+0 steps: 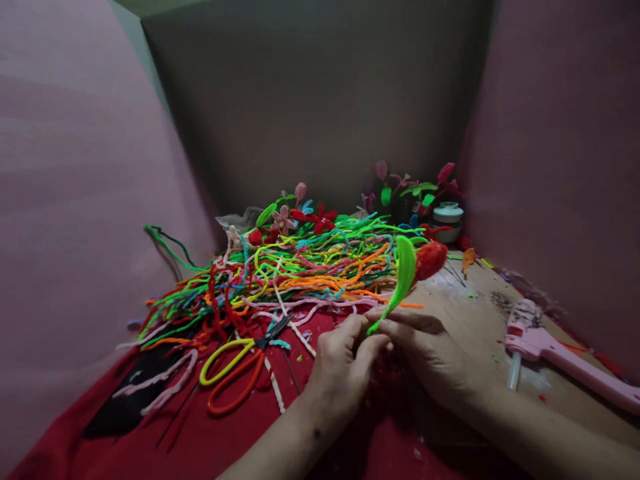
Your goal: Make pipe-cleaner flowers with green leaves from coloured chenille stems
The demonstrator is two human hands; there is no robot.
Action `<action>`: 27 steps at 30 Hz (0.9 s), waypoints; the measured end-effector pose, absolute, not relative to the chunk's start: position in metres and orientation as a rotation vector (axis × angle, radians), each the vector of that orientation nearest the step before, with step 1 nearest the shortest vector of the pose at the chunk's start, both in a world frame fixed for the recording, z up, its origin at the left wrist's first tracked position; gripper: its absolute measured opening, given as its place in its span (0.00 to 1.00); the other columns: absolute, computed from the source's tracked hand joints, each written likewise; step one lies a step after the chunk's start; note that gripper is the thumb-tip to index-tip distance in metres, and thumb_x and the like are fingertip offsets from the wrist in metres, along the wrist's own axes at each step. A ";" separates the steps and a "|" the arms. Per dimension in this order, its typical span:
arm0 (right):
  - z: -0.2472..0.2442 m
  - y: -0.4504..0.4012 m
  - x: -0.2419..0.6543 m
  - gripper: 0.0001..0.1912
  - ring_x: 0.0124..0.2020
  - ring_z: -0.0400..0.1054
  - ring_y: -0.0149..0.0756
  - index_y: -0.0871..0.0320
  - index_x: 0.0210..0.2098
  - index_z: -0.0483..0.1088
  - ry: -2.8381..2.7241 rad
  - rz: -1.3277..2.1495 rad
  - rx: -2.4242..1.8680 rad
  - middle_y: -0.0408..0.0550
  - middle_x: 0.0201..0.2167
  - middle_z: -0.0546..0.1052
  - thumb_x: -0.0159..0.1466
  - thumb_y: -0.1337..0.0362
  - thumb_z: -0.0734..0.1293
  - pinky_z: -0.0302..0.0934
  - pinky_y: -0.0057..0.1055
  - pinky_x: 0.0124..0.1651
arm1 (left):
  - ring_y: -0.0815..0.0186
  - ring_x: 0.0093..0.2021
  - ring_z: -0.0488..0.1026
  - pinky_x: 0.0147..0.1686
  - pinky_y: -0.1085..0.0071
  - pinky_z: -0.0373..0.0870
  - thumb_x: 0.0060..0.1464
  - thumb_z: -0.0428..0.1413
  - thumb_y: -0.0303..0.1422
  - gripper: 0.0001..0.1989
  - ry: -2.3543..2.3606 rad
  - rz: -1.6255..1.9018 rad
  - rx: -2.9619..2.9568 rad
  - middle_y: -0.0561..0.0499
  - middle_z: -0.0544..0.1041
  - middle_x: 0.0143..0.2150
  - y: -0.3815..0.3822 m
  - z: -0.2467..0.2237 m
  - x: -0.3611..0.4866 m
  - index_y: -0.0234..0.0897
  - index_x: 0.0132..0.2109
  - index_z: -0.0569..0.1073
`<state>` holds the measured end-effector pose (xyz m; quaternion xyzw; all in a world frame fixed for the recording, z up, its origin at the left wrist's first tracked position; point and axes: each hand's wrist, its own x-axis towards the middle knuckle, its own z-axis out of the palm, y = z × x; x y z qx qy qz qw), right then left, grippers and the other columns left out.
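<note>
Between my two hands stands a pipe-cleaner flower with a red bud (431, 261) and a long bright green leaf (406, 267). My left hand (345, 357) pinches the lower green end between thumb and fingers. From the other side, my right hand (425, 350) closes its fingertips on the same green stem, just above the left thumb. The lower part of the stem is hidden by my fingers. To the left of my hands, scissors (235, 377) with a yellow and an orange handle loop lie on the red cloth (200, 440).
A big heap of coloured pipe cleaners (310, 267) spreads behind my hands. Finished pipe-cleaner flowers (320, 219) and a lidded jar (447, 217) stand at the back. A pink glue gun (555, 353) lies at right on a tan board (470, 313). Pink walls (75, 200) flank both sides.
</note>
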<state>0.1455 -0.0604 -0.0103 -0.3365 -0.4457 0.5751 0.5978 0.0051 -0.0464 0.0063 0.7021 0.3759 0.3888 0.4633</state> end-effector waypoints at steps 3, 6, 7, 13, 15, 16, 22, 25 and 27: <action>-0.012 -0.060 0.147 0.09 0.38 0.68 0.39 0.54 0.38 0.76 -1.079 1.270 -0.840 0.48 0.36 0.77 0.58 0.64 0.68 0.60 0.36 0.44 | 0.71 0.28 0.68 0.30 0.76 0.63 0.56 0.49 0.29 0.07 0.922 1.122 2.099 0.50 0.73 0.30 -0.048 0.002 0.004 0.34 0.39 0.72; -0.012 -0.059 0.146 0.11 0.36 0.67 0.38 0.55 0.41 0.75 -1.111 1.282 -0.861 0.48 0.36 0.77 0.59 0.62 0.66 0.60 0.35 0.41 | 0.73 0.23 0.64 0.25 0.77 0.60 0.58 0.47 0.29 0.10 0.953 1.108 2.094 0.53 0.69 0.24 -0.047 0.002 0.004 0.34 0.34 0.72; -0.012 -0.059 0.145 0.11 0.36 0.67 0.37 0.55 0.41 0.75 -1.119 1.285 -0.848 0.48 0.36 0.77 0.60 0.61 0.66 0.60 0.35 0.41 | 0.74 0.21 0.63 0.24 0.78 0.59 0.58 0.47 0.30 0.10 0.978 1.086 2.017 0.54 0.68 0.22 -0.047 0.004 0.004 0.34 0.34 0.72; -0.007 -0.061 0.141 0.11 0.29 0.66 0.34 0.54 0.33 0.75 -1.086 1.463 -0.775 0.43 0.27 0.74 0.62 0.59 0.61 0.60 0.31 0.36 | 0.78 0.14 0.56 0.15 0.81 0.54 0.55 0.50 0.34 0.09 0.954 0.900 1.412 0.58 0.64 0.17 -0.048 0.018 0.008 0.34 0.30 0.71; -0.007 -0.061 0.143 0.11 0.28 0.64 0.32 0.55 0.28 0.74 -1.089 1.430 -0.815 0.42 0.25 0.73 0.62 0.60 0.62 0.59 0.31 0.38 | 0.78 0.13 0.56 0.14 0.81 0.53 0.53 0.52 0.34 0.09 0.926 0.883 1.319 0.58 0.65 0.17 -0.048 0.021 0.008 0.34 0.30 0.71; -0.007 -0.061 0.143 0.11 0.28 0.64 0.32 0.56 0.26 0.73 -1.094 1.410 -0.832 0.42 0.24 0.72 0.61 0.61 0.62 0.58 0.31 0.38 | 0.79 0.13 0.56 0.14 0.82 0.52 0.52 0.52 0.34 0.08 0.911 0.884 1.289 0.58 0.65 0.16 -0.049 0.022 0.009 0.33 0.30 0.72; -0.003 -0.061 0.143 0.10 0.29 0.66 0.34 0.56 0.29 0.74 -1.099 1.470 -0.800 0.44 0.25 0.74 0.60 0.60 0.63 0.59 0.31 0.34 | 0.80 0.13 0.56 0.12 0.83 0.49 0.50 0.55 0.33 0.08 0.850 0.881 1.151 0.58 0.66 0.15 -0.047 0.023 0.010 0.32 0.28 0.72; -0.002 -0.061 0.141 0.12 0.29 0.69 0.37 0.57 0.36 0.75 -1.099 1.500 -0.758 0.46 0.25 0.76 0.60 0.58 0.63 0.61 0.32 0.33 | 0.80 0.12 0.54 0.11 0.83 0.48 0.51 0.55 0.34 0.10 0.826 0.846 1.112 0.58 0.65 0.15 -0.045 0.019 0.008 0.32 0.26 0.70; -0.002 -0.061 0.142 0.12 0.30 0.69 0.37 0.57 0.35 0.76 -1.102 1.461 -0.779 0.46 0.25 0.77 0.59 0.58 0.64 0.62 0.34 0.34 | 0.80 0.11 0.52 0.11 0.83 0.48 0.52 0.55 0.35 0.10 0.780 0.821 1.066 0.58 0.65 0.15 -0.044 0.015 0.006 0.33 0.26 0.69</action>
